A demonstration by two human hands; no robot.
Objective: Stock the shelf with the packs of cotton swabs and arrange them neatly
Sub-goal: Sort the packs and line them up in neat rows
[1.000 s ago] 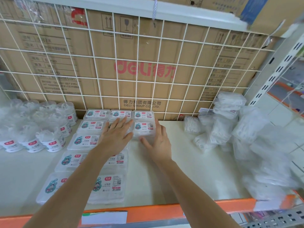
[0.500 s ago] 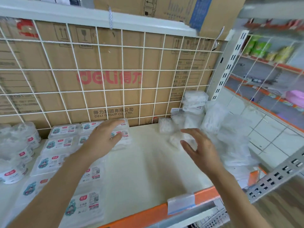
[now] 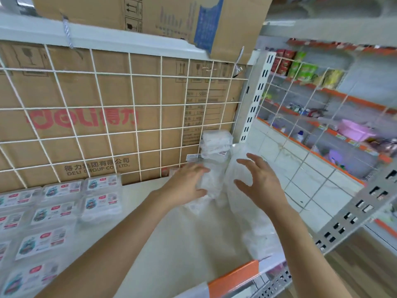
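Note:
Flat clear boxes of cotton swabs with printed labels lie in neat rows on the left of the white shelf. Soft clear bags of swabs are heaped at the back right corner, with a small stack against the wire grid. My left hand curls its fingers and thumb around one bagged pack at the heap's left side. To the right of that pack, my right hand hovers over loose clear bags with its fingers spread and nothing in them.
A white wire grid backs the shelf, with cardboard cartons behind and above it. An orange strip marks the front edge. A slotted white upright bounds the right side, beyond it another shelving unit with goods.
Both hands left the boxed packs and swung right to the bagged heap. My left hand now grips a bag. The view turned right, so the tubs at far left are out of sight.

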